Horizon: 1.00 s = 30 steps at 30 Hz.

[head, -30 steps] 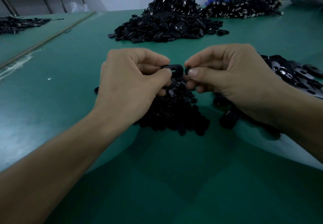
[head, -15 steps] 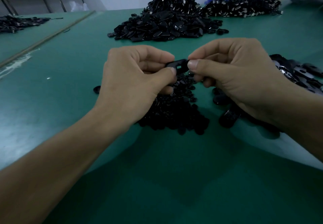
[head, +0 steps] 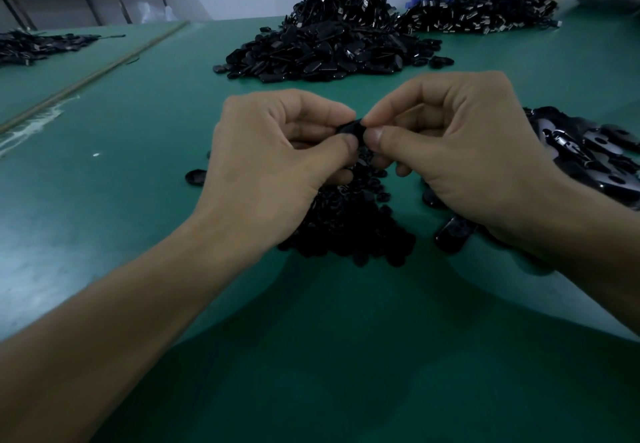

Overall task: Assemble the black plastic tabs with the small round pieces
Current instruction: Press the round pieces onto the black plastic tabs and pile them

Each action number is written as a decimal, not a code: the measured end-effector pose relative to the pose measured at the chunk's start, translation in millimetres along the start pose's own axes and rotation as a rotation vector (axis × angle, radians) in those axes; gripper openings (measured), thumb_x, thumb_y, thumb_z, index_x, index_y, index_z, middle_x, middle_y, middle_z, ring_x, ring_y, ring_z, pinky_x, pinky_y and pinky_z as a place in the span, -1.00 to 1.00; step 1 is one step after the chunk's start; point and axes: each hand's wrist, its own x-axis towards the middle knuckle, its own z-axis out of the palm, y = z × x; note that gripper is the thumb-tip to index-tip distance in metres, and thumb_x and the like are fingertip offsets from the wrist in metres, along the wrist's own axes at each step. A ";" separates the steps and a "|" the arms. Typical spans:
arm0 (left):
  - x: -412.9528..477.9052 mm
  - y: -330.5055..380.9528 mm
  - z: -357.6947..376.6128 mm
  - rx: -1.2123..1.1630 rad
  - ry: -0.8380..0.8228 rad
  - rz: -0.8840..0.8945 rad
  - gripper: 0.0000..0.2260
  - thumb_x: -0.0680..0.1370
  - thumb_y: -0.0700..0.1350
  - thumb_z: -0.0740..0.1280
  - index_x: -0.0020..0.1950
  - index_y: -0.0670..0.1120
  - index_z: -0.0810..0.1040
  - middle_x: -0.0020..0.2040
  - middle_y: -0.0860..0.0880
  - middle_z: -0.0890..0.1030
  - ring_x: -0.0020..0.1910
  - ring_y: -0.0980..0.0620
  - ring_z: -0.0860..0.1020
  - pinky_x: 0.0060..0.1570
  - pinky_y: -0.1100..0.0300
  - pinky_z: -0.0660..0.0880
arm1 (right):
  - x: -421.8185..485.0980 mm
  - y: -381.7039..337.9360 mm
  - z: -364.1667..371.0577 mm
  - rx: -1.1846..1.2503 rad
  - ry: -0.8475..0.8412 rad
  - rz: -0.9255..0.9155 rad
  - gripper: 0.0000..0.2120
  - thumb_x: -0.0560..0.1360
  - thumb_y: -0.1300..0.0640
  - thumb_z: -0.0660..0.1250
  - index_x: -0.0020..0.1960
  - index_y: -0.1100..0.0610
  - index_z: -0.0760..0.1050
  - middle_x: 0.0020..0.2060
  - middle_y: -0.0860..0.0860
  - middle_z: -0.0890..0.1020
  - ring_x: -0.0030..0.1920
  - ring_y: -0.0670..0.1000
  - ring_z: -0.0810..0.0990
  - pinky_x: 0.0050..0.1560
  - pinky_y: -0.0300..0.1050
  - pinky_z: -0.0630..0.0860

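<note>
We pinch one small black plastic tab point(head: 350, 128) between left hand point(head: 273, 165) and right hand point(head: 460, 158); heap of small round black pieces point(head: 346, 224) awaits; plenty left, we judge.

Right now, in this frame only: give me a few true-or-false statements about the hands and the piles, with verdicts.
1. The left hand and the right hand both pinch the same black tab. True.
2. A pile of small round pieces lies on the table beneath the hands. True.
3. The left hand lies flat on the table. False: it is raised, with its fingers curled round the tab.
4. The table is red. False: it is green.
5. A large heap of black parts stands beyond the hands. True.
</note>
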 end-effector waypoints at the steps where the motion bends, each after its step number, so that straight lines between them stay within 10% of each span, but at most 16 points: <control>1: -0.2 -0.4 0.0 0.002 -0.001 0.000 -0.80 0.46 -0.35 0.49 -0.14 -0.04 0.66 -0.27 -0.01 0.72 -0.29 0.03 0.71 -0.26 0.19 0.65 | -0.3 -0.1 0.2 0.001 0.000 0.000 -0.86 0.47 0.24 0.48 -0.17 0.02 0.63 -0.36 -0.03 0.70 -0.30 -0.07 0.70 -0.22 -0.19 0.61; 9: -0.7 -4.6 1.7 0.129 0.022 0.048 -0.83 0.44 -0.24 0.48 -0.13 0.05 0.65 -0.26 0.05 0.72 -0.28 0.06 0.71 -0.20 0.06 0.68 | -2.2 -1.1 2.1 0.059 -0.001 0.050 -0.87 0.45 0.30 0.49 -0.16 0.09 0.64 -0.35 0.03 0.71 -0.30 0.02 0.71 -0.19 -0.11 0.66; 14: -6.7 2.7 6.2 0.440 0.040 0.278 -0.85 0.46 -0.19 0.46 -0.07 0.06 0.63 -0.27 0.23 0.65 -0.25 0.32 0.63 -0.21 0.45 0.52 | -6.0 -2.6 4.8 -0.032 0.025 0.008 -0.84 0.44 0.26 0.51 -0.17 0.04 0.57 -0.36 -0.03 0.71 -0.32 -0.04 0.71 -0.13 0.08 0.68; 22: -3.8 -3.7 -1.7 0.575 0.007 0.317 -0.87 0.47 -0.18 0.45 -0.02 -0.01 0.65 -0.24 0.26 0.62 -0.21 0.31 0.61 -0.20 0.48 0.49 | -8.3 -2.3 5.7 -0.178 -0.100 -0.102 -0.81 0.54 0.22 0.38 -0.07 -0.02 0.41 -0.30 -0.10 0.71 -0.29 0.05 0.69 -0.22 0.13 0.63; 30: 2.8 -5.9 -6.5 0.252 -0.083 0.074 -0.82 0.47 -0.20 0.49 -0.08 0.07 0.60 -0.24 0.10 0.72 -0.34 0.13 0.67 -0.25 0.18 0.63 | 0.5 7.8 -3.0 -0.206 -0.085 -0.054 -0.90 0.49 0.07 0.47 0.00 -0.05 0.64 -0.21 -0.12 0.69 -0.19 -0.17 0.65 -0.14 -0.35 0.52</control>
